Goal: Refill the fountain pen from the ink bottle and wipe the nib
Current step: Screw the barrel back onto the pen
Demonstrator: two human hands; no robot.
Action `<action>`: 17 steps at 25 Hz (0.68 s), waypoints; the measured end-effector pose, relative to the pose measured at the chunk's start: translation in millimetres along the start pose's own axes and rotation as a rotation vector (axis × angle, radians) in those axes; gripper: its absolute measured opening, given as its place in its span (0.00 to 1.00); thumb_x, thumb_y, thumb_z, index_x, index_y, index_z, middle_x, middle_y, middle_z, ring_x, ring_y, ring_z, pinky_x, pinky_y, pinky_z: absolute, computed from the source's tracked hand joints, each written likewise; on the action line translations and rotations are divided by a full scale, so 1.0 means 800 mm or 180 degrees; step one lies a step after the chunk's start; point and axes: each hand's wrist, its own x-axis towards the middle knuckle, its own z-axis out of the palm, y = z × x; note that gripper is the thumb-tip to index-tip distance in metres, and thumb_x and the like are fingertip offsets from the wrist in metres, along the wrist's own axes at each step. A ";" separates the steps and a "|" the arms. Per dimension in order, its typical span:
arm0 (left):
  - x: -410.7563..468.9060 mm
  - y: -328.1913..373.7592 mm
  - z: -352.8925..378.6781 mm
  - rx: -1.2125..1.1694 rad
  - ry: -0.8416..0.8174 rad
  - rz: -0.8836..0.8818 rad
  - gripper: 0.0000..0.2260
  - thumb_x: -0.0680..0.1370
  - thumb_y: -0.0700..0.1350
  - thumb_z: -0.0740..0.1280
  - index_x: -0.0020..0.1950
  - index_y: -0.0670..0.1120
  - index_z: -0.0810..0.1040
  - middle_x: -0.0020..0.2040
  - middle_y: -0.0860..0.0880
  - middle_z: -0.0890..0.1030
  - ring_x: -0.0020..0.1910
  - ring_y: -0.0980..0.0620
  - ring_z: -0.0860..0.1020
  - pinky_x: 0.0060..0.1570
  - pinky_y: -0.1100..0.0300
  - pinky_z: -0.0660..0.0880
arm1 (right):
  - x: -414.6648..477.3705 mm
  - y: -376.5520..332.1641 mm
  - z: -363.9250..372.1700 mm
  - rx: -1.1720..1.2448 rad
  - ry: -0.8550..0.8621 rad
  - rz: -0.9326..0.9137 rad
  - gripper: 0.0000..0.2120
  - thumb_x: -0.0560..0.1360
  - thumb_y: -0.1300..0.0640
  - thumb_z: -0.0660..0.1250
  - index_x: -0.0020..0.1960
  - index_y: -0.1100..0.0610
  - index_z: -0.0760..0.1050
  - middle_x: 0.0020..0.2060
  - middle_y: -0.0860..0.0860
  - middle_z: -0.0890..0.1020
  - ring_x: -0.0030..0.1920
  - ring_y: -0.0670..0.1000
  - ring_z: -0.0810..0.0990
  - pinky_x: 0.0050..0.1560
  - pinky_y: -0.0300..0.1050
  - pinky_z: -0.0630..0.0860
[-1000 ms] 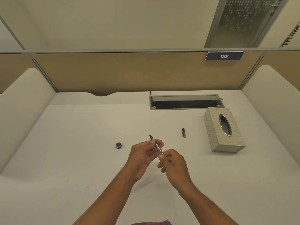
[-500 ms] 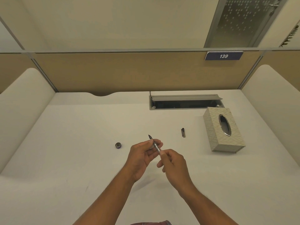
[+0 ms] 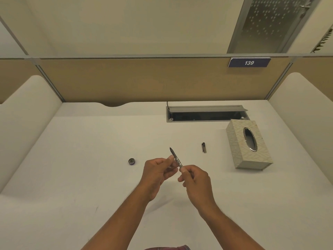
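A slim dark fountain pen point(image 3: 176, 158) is held above the middle of the white desk point(image 3: 90, 159), its nib pointing up and away from me. My left hand point(image 3: 158, 172) pinches the pen near its front section. My right hand point(image 3: 195, 179) grips the rear end of the barrel. A small round dark object point(image 3: 131, 161), possibly the ink bottle or its lid, sits on the desk left of my hands. The pen cap point(image 3: 204, 147) lies on the desk to the right.
A patterned tissue box point(image 3: 239, 154) stands at the right. Behind it a cable tray point(image 3: 205, 113) is open in the desk. Padded dividers wall both sides, and a tan partition with a "139" sign point(image 3: 249, 62) closes the back.
Both hands have barely shifted. The pen has tilted slightly more upright, and my right fingers have adjusted on its rear end.
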 end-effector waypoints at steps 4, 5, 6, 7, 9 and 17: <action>-0.004 -0.003 0.000 -0.0282 -0.0157 -0.0047 0.13 0.85 0.42 0.70 0.56 0.31 0.86 0.59 0.34 0.88 0.62 0.37 0.87 0.69 0.46 0.81 | 0.002 -0.002 -0.001 0.0107 -0.0050 0.0029 0.11 0.83 0.55 0.63 0.46 0.51 0.82 0.36 0.49 0.86 0.36 0.48 0.81 0.45 0.47 0.80; -0.004 -0.003 0.001 -0.0336 -0.0205 -0.0038 0.12 0.85 0.41 0.70 0.57 0.32 0.86 0.60 0.33 0.88 0.63 0.37 0.87 0.69 0.46 0.81 | 0.001 -0.001 0.000 0.0117 -0.0052 0.0035 0.11 0.83 0.55 0.63 0.45 0.51 0.82 0.36 0.50 0.86 0.36 0.48 0.81 0.45 0.48 0.80; -0.004 -0.003 0.001 -0.0333 -0.0222 -0.0015 0.11 0.85 0.40 0.70 0.58 0.32 0.86 0.60 0.33 0.88 0.63 0.36 0.87 0.69 0.46 0.81 | 0.001 0.000 0.000 0.0119 -0.0052 0.0035 0.11 0.83 0.55 0.64 0.45 0.51 0.82 0.36 0.50 0.86 0.36 0.48 0.81 0.45 0.48 0.80; -0.004 -0.002 0.002 -0.0293 -0.0214 0.0009 0.11 0.84 0.40 0.71 0.58 0.32 0.86 0.60 0.34 0.88 0.63 0.36 0.86 0.69 0.46 0.81 | 0.000 0.000 0.000 0.0120 -0.0054 0.0035 0.11 0.83 0.55 0.64 0.45 0.51 0.82 0.36 0.50 0.86 0.36 0.49 0.81 0.45 0.49 0.80; -0.004 -0.003 0.003 -0.0238 -0.0168 0.0042 0.09 0.84 0.38 0.71 0.57 0.33 0.87 0.58 0.34 0.89 0.63 0.36 0.87 0.70 0.46 0.81 | 0.000 0.001 0.000 0.0127 -0.0056 0.0034 0.11 0.83 0.55 0.63 0.46 0.52 0.83 0.36 0.50 0.86 0.37 0.49 0.82 0.46 0.49 0.81; -0.001 -0.013 0.010 -0.0181 -0.0067 0.0006 0.09 0.85 0.37 0.68 0.57 0.32 0.86 0.57 0.36 0.89 0.61 0.41 0.88 0.71 0.44 0.79 | 0.002 0.007 -0.003 0.0148 -0.0051 -0.0002 0.11 0.83 0.54 0.64 0.46 0.52 0.82 0.37 0.50 0.87 0.39 0.49 0.83 0.46 0.47 0.81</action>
